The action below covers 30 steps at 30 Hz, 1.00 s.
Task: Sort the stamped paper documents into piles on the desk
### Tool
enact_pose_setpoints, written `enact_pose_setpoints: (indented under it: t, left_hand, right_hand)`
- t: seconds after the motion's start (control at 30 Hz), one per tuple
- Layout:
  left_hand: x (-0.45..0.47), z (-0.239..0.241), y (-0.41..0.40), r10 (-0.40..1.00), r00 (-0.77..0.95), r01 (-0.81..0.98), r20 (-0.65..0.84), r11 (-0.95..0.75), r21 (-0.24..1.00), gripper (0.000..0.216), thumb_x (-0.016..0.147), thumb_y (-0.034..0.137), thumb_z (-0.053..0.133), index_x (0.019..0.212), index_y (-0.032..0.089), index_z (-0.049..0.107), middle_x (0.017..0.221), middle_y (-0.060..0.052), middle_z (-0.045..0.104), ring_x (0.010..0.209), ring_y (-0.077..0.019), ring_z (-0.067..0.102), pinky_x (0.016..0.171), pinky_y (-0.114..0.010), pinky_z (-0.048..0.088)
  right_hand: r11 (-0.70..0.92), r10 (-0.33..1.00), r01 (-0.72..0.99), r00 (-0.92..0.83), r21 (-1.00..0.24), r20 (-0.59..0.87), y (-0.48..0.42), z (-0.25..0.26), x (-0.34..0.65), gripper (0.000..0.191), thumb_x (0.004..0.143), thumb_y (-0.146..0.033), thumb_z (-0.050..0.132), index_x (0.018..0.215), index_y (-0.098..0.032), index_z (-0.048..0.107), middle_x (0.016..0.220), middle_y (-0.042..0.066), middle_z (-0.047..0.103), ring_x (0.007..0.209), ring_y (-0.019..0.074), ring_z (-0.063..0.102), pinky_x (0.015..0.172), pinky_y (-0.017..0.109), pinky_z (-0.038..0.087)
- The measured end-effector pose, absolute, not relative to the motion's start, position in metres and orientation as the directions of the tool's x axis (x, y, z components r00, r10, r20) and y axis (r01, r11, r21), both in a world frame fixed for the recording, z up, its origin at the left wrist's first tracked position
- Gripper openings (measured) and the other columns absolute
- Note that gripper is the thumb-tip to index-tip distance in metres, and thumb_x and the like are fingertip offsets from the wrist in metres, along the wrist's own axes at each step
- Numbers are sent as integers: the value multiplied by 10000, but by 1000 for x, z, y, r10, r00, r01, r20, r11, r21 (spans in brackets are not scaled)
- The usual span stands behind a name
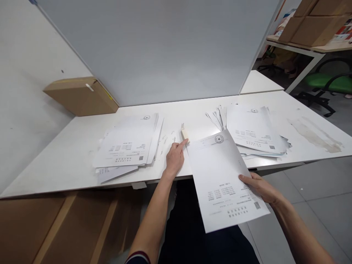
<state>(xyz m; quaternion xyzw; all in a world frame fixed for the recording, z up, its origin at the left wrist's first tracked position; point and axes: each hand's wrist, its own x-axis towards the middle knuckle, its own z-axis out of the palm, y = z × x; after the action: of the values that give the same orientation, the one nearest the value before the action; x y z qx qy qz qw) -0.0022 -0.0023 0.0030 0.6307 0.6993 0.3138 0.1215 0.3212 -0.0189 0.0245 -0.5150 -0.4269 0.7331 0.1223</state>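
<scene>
My left hand (175,157) is at the middle of the table, its index finger stretched onto the near end of a small cream stapler (184,134). The other fingers of that hand are curled, and its thumb is hard to make out. My right hand (261,186) grips a printed paper sheet (217,168) by its right edge, thumb on top and fingers underneath. A round stamp shows near the sheet's far end and a square code near its near right corner. The sheet's far left corner lies close to the stapler and my left fingertip; whether they touch is unclear.
Similar printed papers lie in a stack (129,135) on the left and another stack (247,126) on the right of the white table (68,157). A grey-white panel (170,51) rises behind. A cardboard box (82,97) leans at the back left.
</scene>
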Motion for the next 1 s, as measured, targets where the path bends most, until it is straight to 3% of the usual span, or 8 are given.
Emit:
enact_pose_setpoints:
  t: [0.3,0.5,0.6,0.77,0.9,1.0]
  left_hand:
    - [-1,3,-1,966,-167,867,199,47,495,549,803,42,352,1262,310,489,949,-43,467,836,-154,503,712,-263,424]
    - [0,1,-4,952,-143,894,271,7,449,525,863,122,328,1353,307,357,910,-50,488,810,-175,505,674,-282,424]
    - [-2,0,-5,937,-164,866,308,-13,499,516,880,165,327,1383,273,297,916,-56,513,808,-178,517,680,-292,430]
    - [-4,-5,-3,907,-192,837,374,-48,545,474,880,186,347,1353,220,358,901,-67,542,821,-183,535,716,-302,442]
    - [2,-8,-6,871,-146,844,469,-138,518,419,878,163,361,1286,206,447,922,-71,562,862,-173,542,789,-300,444]
    - [7,-6,-18,844,-111,832,524,-210,514,353,880,176,396,1212,207,512,907,-61,584,851,-156,552,786,-282,452]
  right_hand:
    - [-618,599,199,-507,-760,-620,-11,23,322,371,777,-461,590,904,-122,676,867,126,691,755,237,651,674,344,513]
    - [-572,663,214,-447,-792,-600,-16,34,335,363,756,-469,611,839,-120,665,820,118,692,725,237,650,633,329,516]
    - [-603,735,132,-291,-786,-613,-7,45,353,304,721,-423,661,805,-132,645,766,113,694,655,236,650,584,342,527]
    - [-519,853,25,78,-855,-516,49,68,382,175,691,-300,668,815,-201,593,746,85,697,655,246,650,565,355,526]
    - [-442,893,129,159,-888,-421,110,70,399,87,725,-293,594,780,-233,563,772,91,689,724,248,652,628,366,508]
    - [-306,952,352,121,-885,-281,145,59,412,107,684,-343,595,731,-264,540,704,103,672,685,293,637,605,434,497]
